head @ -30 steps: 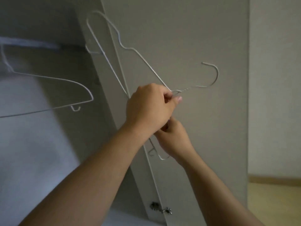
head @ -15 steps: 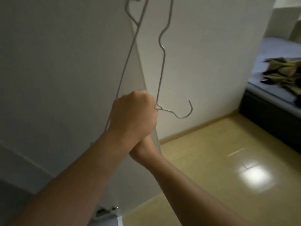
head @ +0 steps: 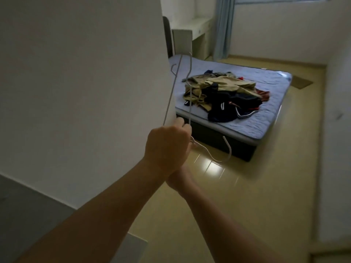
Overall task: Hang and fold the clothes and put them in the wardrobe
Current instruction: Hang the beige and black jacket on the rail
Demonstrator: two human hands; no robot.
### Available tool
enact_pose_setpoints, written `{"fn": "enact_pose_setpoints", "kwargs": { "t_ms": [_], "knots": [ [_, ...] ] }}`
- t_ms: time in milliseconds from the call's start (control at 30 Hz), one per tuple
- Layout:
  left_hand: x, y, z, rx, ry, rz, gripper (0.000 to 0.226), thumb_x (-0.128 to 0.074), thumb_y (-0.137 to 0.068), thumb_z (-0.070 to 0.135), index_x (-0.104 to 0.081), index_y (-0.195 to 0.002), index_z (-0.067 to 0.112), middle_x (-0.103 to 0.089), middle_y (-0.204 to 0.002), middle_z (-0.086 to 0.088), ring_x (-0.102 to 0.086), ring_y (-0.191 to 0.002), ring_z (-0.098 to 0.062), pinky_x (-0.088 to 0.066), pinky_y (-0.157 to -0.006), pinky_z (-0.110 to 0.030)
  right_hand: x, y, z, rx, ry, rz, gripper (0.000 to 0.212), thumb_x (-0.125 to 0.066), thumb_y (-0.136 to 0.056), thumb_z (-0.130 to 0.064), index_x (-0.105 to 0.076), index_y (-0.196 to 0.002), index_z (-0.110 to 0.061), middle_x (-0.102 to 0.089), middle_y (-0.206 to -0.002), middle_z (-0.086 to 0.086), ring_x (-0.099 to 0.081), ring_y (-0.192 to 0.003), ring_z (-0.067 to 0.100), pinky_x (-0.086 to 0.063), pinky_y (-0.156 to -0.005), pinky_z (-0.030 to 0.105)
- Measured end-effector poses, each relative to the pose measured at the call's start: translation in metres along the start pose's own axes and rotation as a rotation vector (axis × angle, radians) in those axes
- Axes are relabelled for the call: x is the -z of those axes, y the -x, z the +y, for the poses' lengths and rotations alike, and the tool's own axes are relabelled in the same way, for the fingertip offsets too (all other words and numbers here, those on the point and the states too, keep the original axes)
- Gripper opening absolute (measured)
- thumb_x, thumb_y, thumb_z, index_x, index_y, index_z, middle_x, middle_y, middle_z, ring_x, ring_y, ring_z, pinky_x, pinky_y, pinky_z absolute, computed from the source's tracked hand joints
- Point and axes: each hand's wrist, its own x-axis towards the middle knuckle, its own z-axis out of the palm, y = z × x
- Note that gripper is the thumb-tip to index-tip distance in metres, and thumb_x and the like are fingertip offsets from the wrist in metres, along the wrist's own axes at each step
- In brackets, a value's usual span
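At frame centre the wire hanger [head: 190,111] is held upright, its neck clenched in the grip of the left hand [head: 167,147]. The grip of the right hand [head: 178,180], tucked beneath, cannot be made out. The clothes [head: 224,95] are heaped on the bed [head: 266,118] toward the upper right, well apart.

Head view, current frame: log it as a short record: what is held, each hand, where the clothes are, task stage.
Held: white wire hanger, hook low and right of the hand
Left hand: grips the hanger near its neck
Right hand: mostly hidden under the left, grip unclear
Clothes: unfolded pile on the bed
Stage: nothing on the hanger yet
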Motion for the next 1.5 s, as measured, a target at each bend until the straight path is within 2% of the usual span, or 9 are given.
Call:
{"fn": "enact_pose_setpoints", "kwargs": {
  "t_ms": [167, 267, 433, 600, 700, 867, 1033, 1333, 1500],
  "knots": [
    [0.017, -0.025, 0.006, -0.074, 0.274, -0.032, 0.057, -0.083, -0.077, 0.045, -0.061, -0.122, 0.019, -0.061, -0.118, -0.002, -0.069, -0.077, -0.017, -0.061, -0.066, -0.031, 0.026, -0.007, -0.009, 0.191, -0.133, 0.206, 0.016, -0.053, -0.102, -0.019, -0.063, -0.093, -0.012, -0.064, -0.082, 0.013, -0.063, -0.077, 0.025, -0.055, -0.064, 0.049],
    [0.020, -0.030, -0.004, -0.161, 0.477, -0.112, 0.052, -0.078, -0.081, 0.049, -0.065, -0.127, 0.028, -0.057, -0.131, 0.007, -0.067, -0.094, -0.009, -0.060, -0.079, -0.029, 0.021, -0.002, -0.015, 0.291, -0.038, 0.333, 0.015, -0.045, -0.104, -0.027, -0.052, -0.100, -0.039, -0.057, -0.088, -0.014, -0.058, -0.092, -0.008, -0.051, -0.073, 0.013],
    [0.013, -0.039, -0.013, -0.183, 0.810, -0.189, 0.041, -0.071, -0.083, 0.058, -0.073, -0.113, 0.031, -0.069, -0.113, 0.013, -0.065, -0.094, -0.001, -0.059, -0.080, -0.031, 0.036, -0.003, -0.007, -0.026, 0.323, 0.240, 0.024, -0.038, -0.097, -0.009, -0.060, -0.093, -0.019, -0.062, -0.087, 0.001, -0.057, -0.077, 0.016, -0.052, -0.064, 0.034],
    [-0.010, -0.065, 0.005, -0.230, 0.970, -0.329, 0.019, -0.065, -0.094, 0.046, -0.075, -0.100, 0.031, -0.066, -0.090, 0.018, -0.062, -0.077, 0.004, -0.051, -0.068, -0.023, 0.052, -0.007, 0.015, -0.258, 0.339, 0.290, 0.025, -0.037, -0.103, -0.029, -0.059, -0.097, -0.020, -0.067, -0.098, 0.006, -0.061, -0.085, 0.024, -0.046, -0.069, 0.034],
    [-0.029, -0.085, 0.025, -0.141, 1.095, -0.428, 0.036, -0.048, -0.104, 0.042, -0.076, -0.095, 0.020, -0.072, -0.083, 0.005, -0.066, -0.071, -0.010, -0.056, -0.068, -0.036, 0.074, -0.019, 0.035, -0.372, 0.377, 0.329, 0.025, -0.039, -0.104, -0.035, -0.057, -0.094, -0.020, -0.068, -0.107, 0.009, -0.058, -0.087, 0.026, -0.041, -0.072, 0.030],
    [-0.076, -0.140, 0.049, -0.067, 1.320, -0.604, 0.025, -0.050, -0.105, 0.023, -0.073, -0.105, 0.013, -0.076, -0.094, -0.002, -0.069, -0.084, -0.023, -0.057, -0.074, -0.032, 0.122, -0.068, 0.077, -0.433, 0.350, 0.339, 0.024, -0.040, -0.105, -0.039, -0.053, -0.095, -0.021, -0.058, -0.091, 0.001, -0.054, -0.081, 0.020, -0.043, -0.072, 0.032],
    [-0.132, -0.220, 0.049, 0.203, 1.667, -0.859, 0.034, -0.040, -0.108, 0.030, -0.068, -0.116, 0.011, -0.076, -0.102, -0.009, -0.059, -0.061, -0.012, -0.043, -0.049, -0.021, 0.188, -0.139, 0.112, -0.525, 0.366, 0.326, 0.027, -0.043, -0.104, -0.039, -0.054, -0.093, -0.017, -0.057, -0.089, 0.003, -0.054, -0.077, 0.021, -0.042, -0.068, 0.031],
    [-0.227, -0.359, 0.035, 0.247, 1.557, -0.876, 0.026, -0.050, -0.105, 0.022, -0.070, -0.098, 0.005, -0.069, -0.080, 0.002, -0.056, -0.065, -0.010, -0.042, -0.054, -0.022, 0.295, -0.275, 0.119, -0.509, 0.212, 0.432, 0.035, -0.051, -0.100, -0.050, -0.062, -0.108, -0.018, -0.061, -0.101, 0.003, -0.058, -0.080, 0.014, -0.038, -0.057, 0.026],
    [-0.300, -0.436, 0.012, 0.213, 1.577, -0.921, 0.028, -0.047, -0.105, 0.016, -0.065, -0.086, 0.008, -0.062, -0.067, 0.006, -0.051, -0.060, -0.010, -0.040, -0.056, -0.021, 0.342, -0.377, 0.118, -0.412, -0.034, 0.534, 0.024, -0.052, -0.102, -0.041, -0.058, -0.088, -0.023, -0.063, -0.084, 0.004, -0.057, -0.068, 0.014, -0.045, -0.056, 0.028]
  ]
}}
